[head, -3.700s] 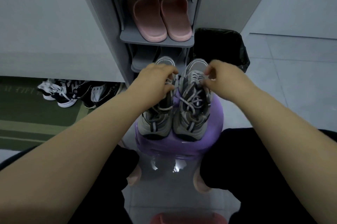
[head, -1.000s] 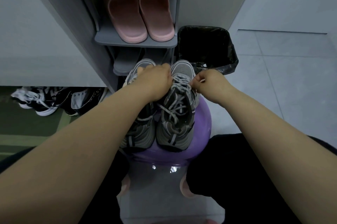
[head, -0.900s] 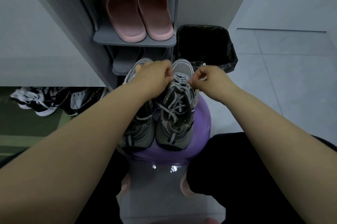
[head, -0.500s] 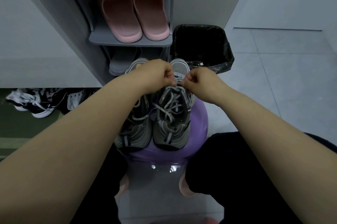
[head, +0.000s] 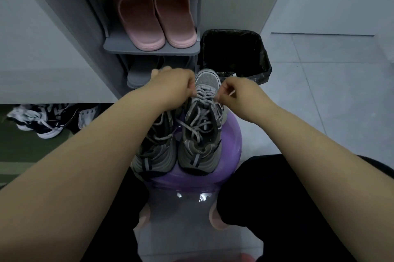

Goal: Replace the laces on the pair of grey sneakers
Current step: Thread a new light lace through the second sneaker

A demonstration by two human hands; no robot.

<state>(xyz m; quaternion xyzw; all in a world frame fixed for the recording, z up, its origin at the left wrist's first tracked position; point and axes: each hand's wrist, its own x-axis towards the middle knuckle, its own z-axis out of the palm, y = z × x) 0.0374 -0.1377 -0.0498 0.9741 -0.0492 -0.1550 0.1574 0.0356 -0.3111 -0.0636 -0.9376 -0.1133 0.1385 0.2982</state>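
Drawn a little apart since half a second ago, both hands, from nearly touching above the right shoe's toe end to either side of its lacing. Behind, a grey open shoe rack (head: pixel 149 50) holding rounded pink rubber slippers (head: pixel 154 14) on its shelf; just right of it, a square bin lined with a black plastic bag (head: pixel 234 52). Left, by a green mat, black-and-white lace-up shoes (head: pixel 45 120). Centre, a round purple plastic stool (head: pixel 231 144) carrying the pair of grey mesh sneakers (head: pixel 200 131) side by side, heels nearest the camera. Left hand (head: pixel 170 89) curled shut, fingertips pinching the pale grey lace (head: pixel 198 122) at the far eyelets. Right hand (head: pixel 241 95) closed likewise, thumb and forefinger pinching the same lace on the opposite side.
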